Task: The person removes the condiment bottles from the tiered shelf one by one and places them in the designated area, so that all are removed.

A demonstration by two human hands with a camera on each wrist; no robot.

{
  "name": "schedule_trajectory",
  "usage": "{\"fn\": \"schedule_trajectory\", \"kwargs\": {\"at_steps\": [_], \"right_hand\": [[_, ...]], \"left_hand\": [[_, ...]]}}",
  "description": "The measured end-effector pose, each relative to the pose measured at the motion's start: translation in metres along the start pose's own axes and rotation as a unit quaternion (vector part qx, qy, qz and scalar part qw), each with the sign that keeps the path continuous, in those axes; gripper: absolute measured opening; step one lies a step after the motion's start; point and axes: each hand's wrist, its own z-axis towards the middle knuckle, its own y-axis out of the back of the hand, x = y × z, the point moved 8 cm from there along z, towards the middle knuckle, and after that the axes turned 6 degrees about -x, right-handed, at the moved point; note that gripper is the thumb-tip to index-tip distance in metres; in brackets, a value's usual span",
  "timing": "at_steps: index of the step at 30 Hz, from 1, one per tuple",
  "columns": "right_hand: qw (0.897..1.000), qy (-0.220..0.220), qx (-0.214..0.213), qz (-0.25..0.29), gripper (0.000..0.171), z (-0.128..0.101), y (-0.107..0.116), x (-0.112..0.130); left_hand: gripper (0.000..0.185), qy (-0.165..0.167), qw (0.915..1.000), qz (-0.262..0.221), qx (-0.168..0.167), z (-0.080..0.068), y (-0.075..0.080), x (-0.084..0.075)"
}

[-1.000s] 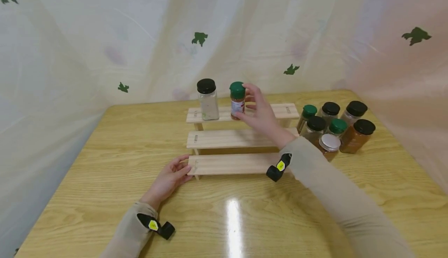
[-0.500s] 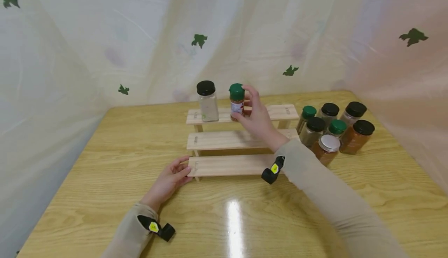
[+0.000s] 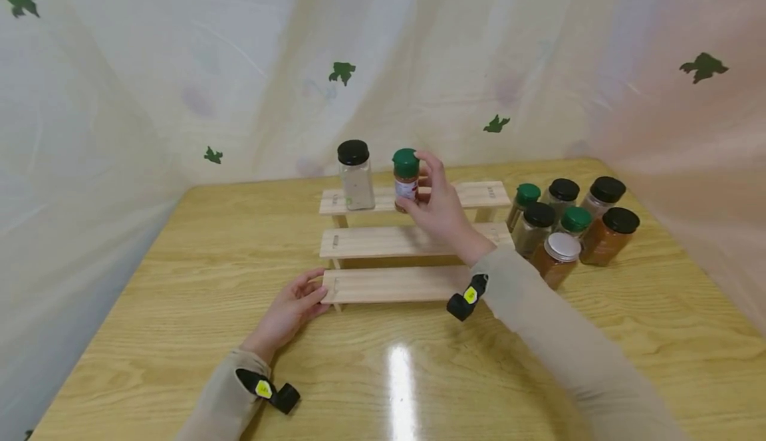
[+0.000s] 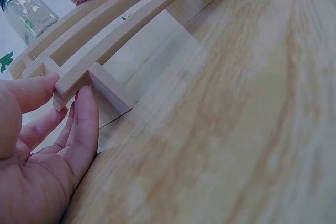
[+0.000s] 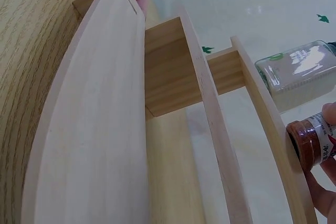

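Observation:
A three-tier wooden rack (image 3: 395, 285) stands on the table. My left hand (image 3: 287, 311) pinches the left end of its lowest tier; in the left wrist view the thumb lies on top and fingers reach underneath. At the top tier, my right hand (image 3: 444, 211) grips a small spice jar (image 3: 406, 187) with a green cap and reddish contents. That jar's base (image 5: 300, 142) is at the tier's surface in the right wrist view. To its left on the same tier stands a taller clear jar (image 3: 357, 185) with a black lid, apart from it.
Several spice jars cluster on the table right of the rack, among them a silver-lidded jar (image 3: 559, 258), an orange-brown jar (image 3: 607, 245) with a black lid and a green-capped jar (image 3: 526, 196). A pale curtain (image 3: 257, 82) hangs behind the wooden table (image 3: 197, 281).
The head view has tilted slightly, so everything sits a little lower. My right forearm has shifted slightly left, its hand still gripping the green-capped spice jar. The left hand keeps its hold.

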Motion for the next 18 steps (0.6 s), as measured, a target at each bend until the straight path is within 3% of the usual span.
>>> {"fn": "schedule_trajectory", "kwargs": {"at_steps": [18], "right_hand": [[0.999, 0.016, -0.005, 0.036, 0.077, -0.016, 0.004, 0.004]], "left_hand": [[0.052, -0.003, 1.0, 0.002, 0.0, 0.002, 0.001, 0.001]]}}
